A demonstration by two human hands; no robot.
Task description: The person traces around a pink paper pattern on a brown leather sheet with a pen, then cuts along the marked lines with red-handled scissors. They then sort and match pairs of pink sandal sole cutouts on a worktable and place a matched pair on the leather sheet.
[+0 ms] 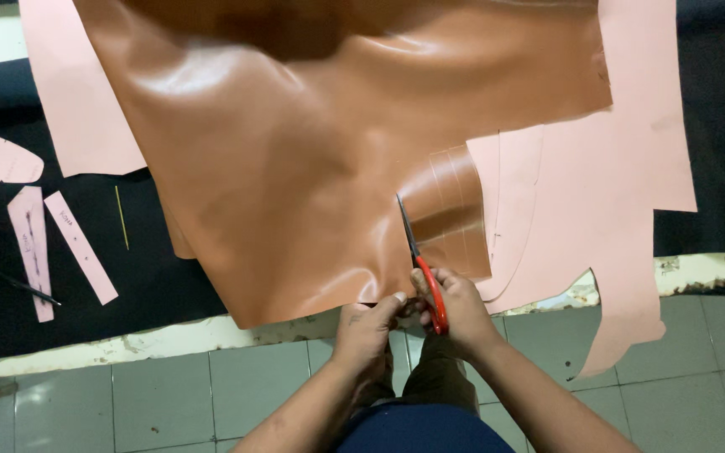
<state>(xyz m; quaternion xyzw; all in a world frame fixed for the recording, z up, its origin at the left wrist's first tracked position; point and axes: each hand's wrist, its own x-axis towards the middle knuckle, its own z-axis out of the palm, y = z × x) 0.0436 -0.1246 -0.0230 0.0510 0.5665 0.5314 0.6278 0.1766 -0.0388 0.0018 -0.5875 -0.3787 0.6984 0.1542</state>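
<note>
A right hand (456, 304) grips red-handled scissors (421, 268), blades parted and cutting into a glossy brown leather sheet (295, 159) spread over the black-covered table (715, 126). The left hand (367, 329) pinches the sheet's near edge. 2 pink pattern strips (56, 247) lie left.

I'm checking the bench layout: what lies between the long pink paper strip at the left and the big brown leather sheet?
In the head view, a thin yellow stick lies on the black mat between the pink strip and the brown leather sheet.
</note>
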